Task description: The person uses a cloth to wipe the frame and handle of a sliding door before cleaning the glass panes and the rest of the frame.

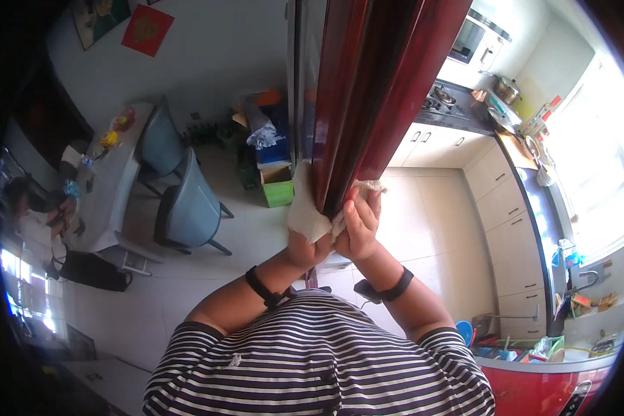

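A glossy dark-red wooden door frame [395, 62] rises straight ahead of me, with a dark groove down its middle. Beige cloth [309, 221] is pressed around its two sides. On the left side, my left hand [308, 250] holds the cloth, which covers most of its fingers. My right hand [361, 223] grips cloth on the opposite side, its fingers bent and a crumpled edge poking out above them. Both hands are close together at the frame's near edge. Whether this is one cloth or two I cannot tell.
At left, grey chairs [192, 203] stand by a cluttered table [119, 182], where another person [41, 213] appears at the rim. A green box [278, 184] sits near the frame's left side. Kitchen cabinets [515, 223], a gas stove [442, 99] and a red appliance [541, 390] are at right.
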`<state>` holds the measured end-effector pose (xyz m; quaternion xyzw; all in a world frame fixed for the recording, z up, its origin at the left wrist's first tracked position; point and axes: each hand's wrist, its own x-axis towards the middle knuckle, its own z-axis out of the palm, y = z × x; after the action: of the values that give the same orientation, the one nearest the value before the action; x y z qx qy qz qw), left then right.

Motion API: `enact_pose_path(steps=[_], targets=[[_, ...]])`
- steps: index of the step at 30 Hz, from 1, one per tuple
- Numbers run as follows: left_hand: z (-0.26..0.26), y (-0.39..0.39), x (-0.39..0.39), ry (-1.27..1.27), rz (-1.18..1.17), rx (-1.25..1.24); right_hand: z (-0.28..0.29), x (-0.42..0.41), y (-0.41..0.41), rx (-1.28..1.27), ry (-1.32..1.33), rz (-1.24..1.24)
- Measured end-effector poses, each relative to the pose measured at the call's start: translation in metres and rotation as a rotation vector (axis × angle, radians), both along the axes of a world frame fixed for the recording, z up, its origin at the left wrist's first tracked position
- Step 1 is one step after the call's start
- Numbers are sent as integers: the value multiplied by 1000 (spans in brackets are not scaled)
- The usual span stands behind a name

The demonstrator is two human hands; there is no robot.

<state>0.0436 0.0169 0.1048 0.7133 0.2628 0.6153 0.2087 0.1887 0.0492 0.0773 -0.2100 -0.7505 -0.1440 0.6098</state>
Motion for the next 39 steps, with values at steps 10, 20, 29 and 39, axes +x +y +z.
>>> enact_pose_path(steps=[10,20,29,39], targets=[[-49,-30,-28,175,282,41,-36,2,-37,-155,-7,-73],[-50,-65,-67,31,401,-40,-11,11,-65,-315,190,-100],[-88,-75,-91,90,539,-143,-42,14,-92,-636,80,52],[-76,-37,-83,-103,432,-226,-39,7,-94,-742,273,-27]])
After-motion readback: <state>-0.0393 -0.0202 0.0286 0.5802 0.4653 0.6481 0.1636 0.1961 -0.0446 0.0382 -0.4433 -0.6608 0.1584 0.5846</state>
